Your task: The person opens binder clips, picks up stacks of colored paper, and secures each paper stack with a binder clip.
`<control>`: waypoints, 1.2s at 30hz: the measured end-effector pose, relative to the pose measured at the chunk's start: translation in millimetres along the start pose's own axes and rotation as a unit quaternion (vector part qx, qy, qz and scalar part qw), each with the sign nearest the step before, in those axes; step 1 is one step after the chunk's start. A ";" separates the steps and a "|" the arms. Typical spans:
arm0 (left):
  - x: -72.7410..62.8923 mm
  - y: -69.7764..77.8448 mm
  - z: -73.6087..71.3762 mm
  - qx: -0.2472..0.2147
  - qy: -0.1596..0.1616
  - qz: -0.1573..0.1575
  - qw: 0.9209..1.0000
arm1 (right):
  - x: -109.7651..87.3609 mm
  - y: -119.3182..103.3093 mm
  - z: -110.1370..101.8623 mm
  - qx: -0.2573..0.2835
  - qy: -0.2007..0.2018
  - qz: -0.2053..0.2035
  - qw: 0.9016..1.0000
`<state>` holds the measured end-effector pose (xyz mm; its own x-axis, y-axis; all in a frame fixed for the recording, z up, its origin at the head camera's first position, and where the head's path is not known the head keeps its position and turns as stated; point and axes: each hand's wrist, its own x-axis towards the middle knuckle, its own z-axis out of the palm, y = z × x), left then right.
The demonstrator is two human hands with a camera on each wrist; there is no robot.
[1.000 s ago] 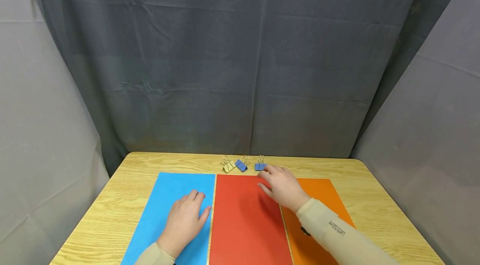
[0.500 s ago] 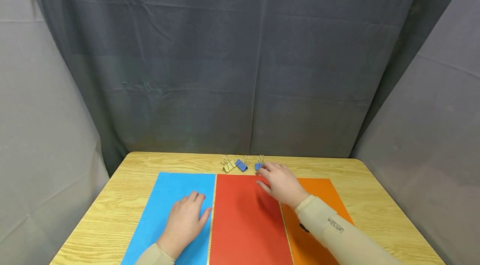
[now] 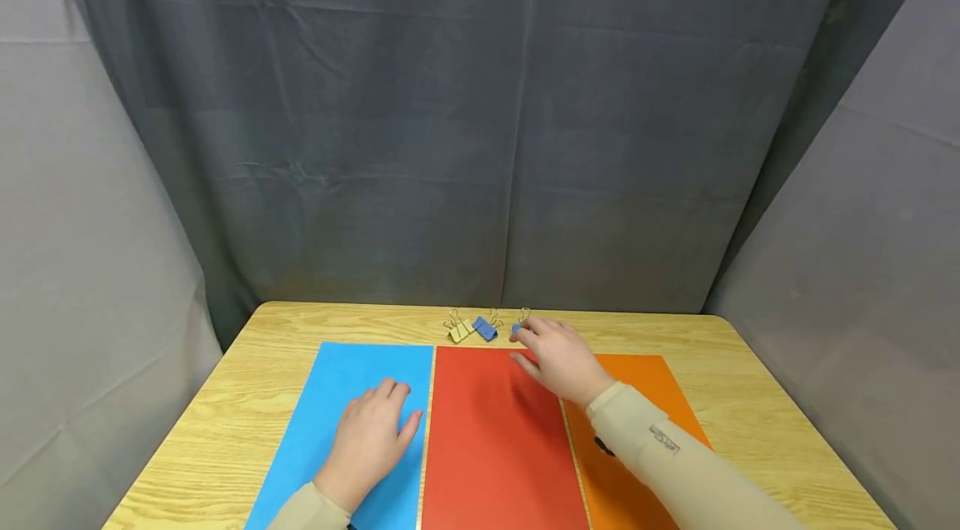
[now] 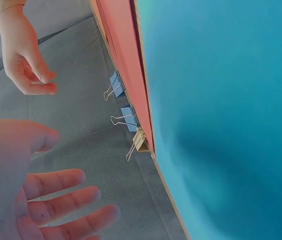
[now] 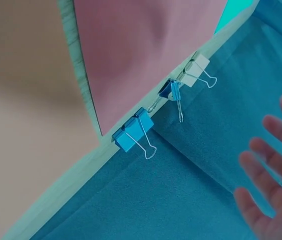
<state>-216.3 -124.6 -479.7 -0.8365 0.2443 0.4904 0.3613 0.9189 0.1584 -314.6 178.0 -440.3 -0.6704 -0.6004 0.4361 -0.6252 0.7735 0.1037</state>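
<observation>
My right hand [image 3: 561,359] hovers above the far end of the red sheet [image 3: 495,438], its fingers loosely bent. In the head view its fingertips overlap the right-hand blue binder clip [image 3: 515,330]; the right wrist view shows the fingers spread and apart from that clip [image 5: 134,130]. Another blue binder clip [image 3: 486,329] lies tilted to its left, close beside a yellow binder clip [image 3: 461,332]. Over the blue sheet [image 3: 352,367] is my left hand [image 3: 369,440], thumb apart from the fingers and holding nothing. The left wrist view shows its fingers [image 4: 76,195] extended.
An orange sheet [image 3: 641,380] lies right of the red one, partly under my right forearm. All three sheets are side by side on a wooden table [image 3: 757,430]. Behind the table's far edge hangs a dark grey curtain [image 3: 390,138], with pale cloth [image 3: 862,280] at both sides.
My right hand has shifted slightly left and toward the back, covering more of the right-hand blue binder clip. My left hand and the clips have hardly moved.
</observation>
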 end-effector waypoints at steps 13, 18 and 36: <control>-1.5 -0.7 3.2 0.000 -0.002 -0.001 1.000 | 10.6 -2.8 5.7 -0.006 0.008 0.010 1.000; -2.0 -0.7 3.1 -0.001 0.000 0.001 1.000 | 15.1 -5.0 8.4 -0.022 0.020 -0.004 1.000; -1.2 -0.2 8.3 -0.005 -0.014 -0.006 1.000 | 29.0 -10.2 21.9 -0.037 0.020 -0.022 0.999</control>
<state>-218.8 -122.5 -487.4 -0.8516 0.2421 0.4649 0.3550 0.9189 0.1718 -336.4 148.2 -448.3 -0.6259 -0.6269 0.4640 -0.6217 0.7602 0.1885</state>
